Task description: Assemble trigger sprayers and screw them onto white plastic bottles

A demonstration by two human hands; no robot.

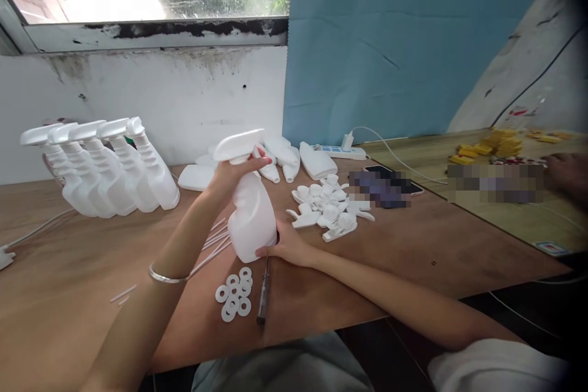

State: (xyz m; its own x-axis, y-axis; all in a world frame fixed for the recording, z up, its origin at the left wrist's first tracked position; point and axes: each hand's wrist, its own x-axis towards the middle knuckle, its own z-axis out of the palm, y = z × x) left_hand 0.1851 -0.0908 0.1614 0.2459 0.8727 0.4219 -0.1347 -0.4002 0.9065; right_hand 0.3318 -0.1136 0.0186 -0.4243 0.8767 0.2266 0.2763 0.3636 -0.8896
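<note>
A white spray bottle with a trigger head on top stands slightly tilted at the middle of the table. My left hand is closed around its neck, just below the spray head. Low on the bottle's right side, my right hand grips the body near the base. Several white ring washers lie in front of the bottle. Beside them rests a screwdriver with a clear dark handle. Thin white tubes lie to the left, partly behind my left forearm.
Several spray bottles with heads stand in a row at the left. Loose white trigger heads are heaped on the right, before white bottles lying down. Behind are a power strip and phone. Another person's hand is far right.
</note>
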